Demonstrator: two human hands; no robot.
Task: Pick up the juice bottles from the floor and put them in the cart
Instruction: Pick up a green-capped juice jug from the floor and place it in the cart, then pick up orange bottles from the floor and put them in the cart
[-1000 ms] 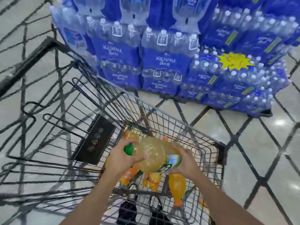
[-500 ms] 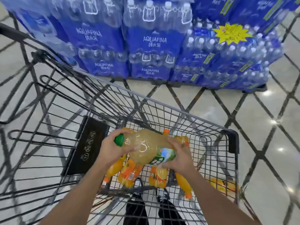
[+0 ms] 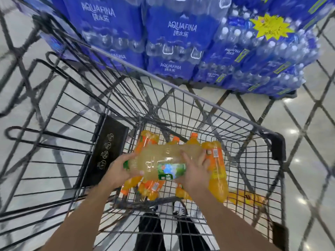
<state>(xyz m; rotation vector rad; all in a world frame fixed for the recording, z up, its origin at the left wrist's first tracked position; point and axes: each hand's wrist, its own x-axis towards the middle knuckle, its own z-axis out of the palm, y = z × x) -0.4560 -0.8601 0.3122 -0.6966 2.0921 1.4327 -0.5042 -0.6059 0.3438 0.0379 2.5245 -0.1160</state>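
I hold a large pale-yellow juice bottle point(image 3: 163, 160) with a green cap and a green label sideways, low inside the wire cart point(image 3: 208, 104). My left hand point(image 3: 120, 172) grips its capped neck end. My right hand point(image 3: 194, 175) grips the body near the label. Under it several orange juice bottles point(image 3: 216, 167) lie on the cart's mesh bottom. One more orange bottle point(image 3: 244, 196) shows through the mesh at the right; I cannot tell whether it lies inside the cart.
A pallet of blue shrink-wrapped water packs point(image 3: 181, 42) stands just beyond the cart's far rim. The cart's black child-seat flap point(image 3: 107, 151) is at the left. My dark trousers and shoes point(image 3: 163, 227) show below the cart. Glossy tiled floor point(image 3: 308, 133) surrounds it.
Both hands have lowered the pale-yellow bottle deeper into the cart, close over the orange bottles. My view has tipped downward and nearer to the cart.
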